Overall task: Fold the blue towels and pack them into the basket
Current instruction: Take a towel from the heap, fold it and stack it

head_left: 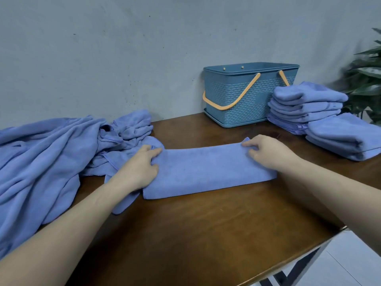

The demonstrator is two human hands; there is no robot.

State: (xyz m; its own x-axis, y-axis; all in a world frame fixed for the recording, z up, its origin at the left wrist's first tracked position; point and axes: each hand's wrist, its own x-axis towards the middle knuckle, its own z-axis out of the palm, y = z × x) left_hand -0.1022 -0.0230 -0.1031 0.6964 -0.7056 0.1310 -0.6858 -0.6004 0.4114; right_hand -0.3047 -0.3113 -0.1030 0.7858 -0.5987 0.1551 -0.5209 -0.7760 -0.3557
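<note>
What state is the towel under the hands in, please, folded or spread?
Folded: the towel lies as a narrow, doubled strip, rounded along its near edge.

basket (pixel 237 100) inside: hidden | plant (pixel 365 79): blurred, cut by right edge | towel heap (pixel 41 157): cut left

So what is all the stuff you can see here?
Half-folded towel: one, blue, table middle, under both hands.
Unfolded towels: a heap, blue, left.
Folded towels: two stacks, blue, right, by the basket.
Basket: one, blue with orange handles, at the back against the wall.
Table: one, brown.
Plant: one, green, far right.
Left hand: grips the towel's left end.
Right hand: grips its right end.
</note>
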